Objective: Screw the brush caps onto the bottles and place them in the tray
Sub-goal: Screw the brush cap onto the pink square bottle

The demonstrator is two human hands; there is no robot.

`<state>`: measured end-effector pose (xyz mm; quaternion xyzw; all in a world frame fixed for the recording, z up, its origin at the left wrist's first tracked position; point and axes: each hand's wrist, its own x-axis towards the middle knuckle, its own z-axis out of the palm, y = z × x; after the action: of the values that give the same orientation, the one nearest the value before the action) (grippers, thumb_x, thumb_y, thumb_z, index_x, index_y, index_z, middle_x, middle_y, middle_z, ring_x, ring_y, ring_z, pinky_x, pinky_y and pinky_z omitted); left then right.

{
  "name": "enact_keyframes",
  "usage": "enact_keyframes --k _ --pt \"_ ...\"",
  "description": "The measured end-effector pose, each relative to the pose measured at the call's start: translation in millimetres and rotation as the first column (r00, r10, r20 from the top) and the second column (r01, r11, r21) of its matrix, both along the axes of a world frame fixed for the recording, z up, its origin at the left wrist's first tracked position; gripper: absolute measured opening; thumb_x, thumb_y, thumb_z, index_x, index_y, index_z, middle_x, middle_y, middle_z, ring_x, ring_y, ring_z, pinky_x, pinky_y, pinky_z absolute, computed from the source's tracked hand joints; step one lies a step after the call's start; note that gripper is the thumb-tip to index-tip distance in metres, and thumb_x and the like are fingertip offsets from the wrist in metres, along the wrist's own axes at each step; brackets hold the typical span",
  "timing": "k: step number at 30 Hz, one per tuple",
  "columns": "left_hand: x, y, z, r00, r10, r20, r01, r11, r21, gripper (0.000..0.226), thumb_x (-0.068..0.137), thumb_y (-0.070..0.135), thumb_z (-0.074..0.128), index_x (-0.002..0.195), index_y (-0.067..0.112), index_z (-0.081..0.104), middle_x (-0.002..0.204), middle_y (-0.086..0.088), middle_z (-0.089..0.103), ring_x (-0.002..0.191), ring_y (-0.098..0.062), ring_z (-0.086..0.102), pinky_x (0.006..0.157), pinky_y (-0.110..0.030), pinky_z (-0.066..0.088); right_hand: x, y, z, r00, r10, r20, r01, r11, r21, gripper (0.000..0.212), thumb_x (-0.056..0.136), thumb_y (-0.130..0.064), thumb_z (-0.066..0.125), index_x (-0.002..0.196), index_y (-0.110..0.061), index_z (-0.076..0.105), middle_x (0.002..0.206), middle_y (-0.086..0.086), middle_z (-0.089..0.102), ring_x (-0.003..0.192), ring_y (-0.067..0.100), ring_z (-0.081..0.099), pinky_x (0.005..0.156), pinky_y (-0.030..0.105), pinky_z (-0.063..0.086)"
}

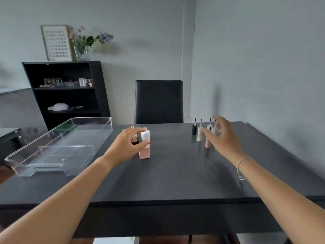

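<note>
Head view: 5 brush caps [199, 134] upright by R hand [222, 138], fingers spread, holding nothing; pink cap touching thumb. L hand [127, 144] fingers near white bottle [145, 135]; contact unclear. Pink bottle [145, 152] below it. 1 clear tray [58, 147] left of L fingers, at table [175, 176] edge.

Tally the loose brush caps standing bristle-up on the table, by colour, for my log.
Black brush cap: 1
Cream brush cap: 1
Pink brush cap: 1
White brush caps, partly behind the right hand: 2
Total: 5
</note>
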<state>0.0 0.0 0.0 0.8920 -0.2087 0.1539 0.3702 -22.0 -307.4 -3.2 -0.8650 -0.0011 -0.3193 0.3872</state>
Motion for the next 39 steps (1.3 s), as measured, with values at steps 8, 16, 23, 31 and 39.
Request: enact_keyframes --k 8,16,23,31,39 --pt "-1.9 1.6 -20.2 0.993 0.027 -0.111 -0.032 0.999 -0.044 0.042 0.078 0.032 0.067 0.118 0.034 0.055 0.098 0.018 0.056 0.087 -0.003 0.059 0.072 -0.011 0.039 10.9 -4.8 -25.8 0.977 -0.041 -0.211 0.067 0.99 0.12 0.049 0.079 -0.04 0.059 0.122 -0.022 0.044 0.113 0.0 0.059 0.094 0.012 0.05 0.074 0.028 0.033" --pt "0.9 2.7 -25.5 0.994 0.033 -0.105 -0.031 0.999 0.02 0.033 0.077 0.019 0.069 0.098 0.04 0.056 0.087 0.02 0.06 0.081 0.004 0.057 0.068 0.001 0.037 21.2 -3.5 -32.7 0.97 -0.031 -0.239 0.064 0.989 0.131 0.017 0.085 -0.025 0.055 0.1 -0.018 0.052 0.097 0.004 0.067 0.09 0.025 0.061 0.071 0.032 0.043" --pt "2.5 -13.2 -23.7 0.995 -0.029 -0.093 0.027 0.999 -0.029 0.036 0.075 0.015 0.071 0.086 0.044 0.053 0.086 0.021 0.06 0.075 0.018 0.053 0.066 0.005 0.034 21.5 10.4 -30.6 0.986 0.049 -0.159 -0.032 0.993 0.11 0.01 0.084 -0.026 0.058 0.093 -0.023 0.054 0.087 -0.004 0.066 0.083 0.018 0.061 0.074 0.032 0.048" --pt "16.0 -49.4 -19.8 0.991 -0.119 -0.06 0.109 0.983 -0.15 0.029 0.073 0.016 0.071 0.088 0.038 0.059 0.096 0.008 0.065 0.086 -0.006 0.063 0.078 -0.013 0.048 31.1 52.8 -25.3 0.943 0.311 -0.114 -0.298 0.947 0.118 0.006 0.084 -0.024 0.06 0.086 -0.023 0.054 0.084 -0.001 0.067 0.078 0.013 0.061 0.068 0.016 0.043" --pt "29.3 -59.0 -25.6 0.998 -0.066 0.023 0.069 0.976 -0.207 0.024 0.075 0.018 0.071 0.096 0.027 0.06 0.09 0.015 0.06 0.078 0.002 0.054 0.068 -0.005 0.042 44.6 59.9 -18.8 0.895 0.444 -0.048 -0.416 0.867 0.276 0.025 0.092 -0.022 0.051 0.114 -0.025 0.062 0.088 -0.019 0.06 0.069 -0.014 0.053 0.065 0.007 0.042"
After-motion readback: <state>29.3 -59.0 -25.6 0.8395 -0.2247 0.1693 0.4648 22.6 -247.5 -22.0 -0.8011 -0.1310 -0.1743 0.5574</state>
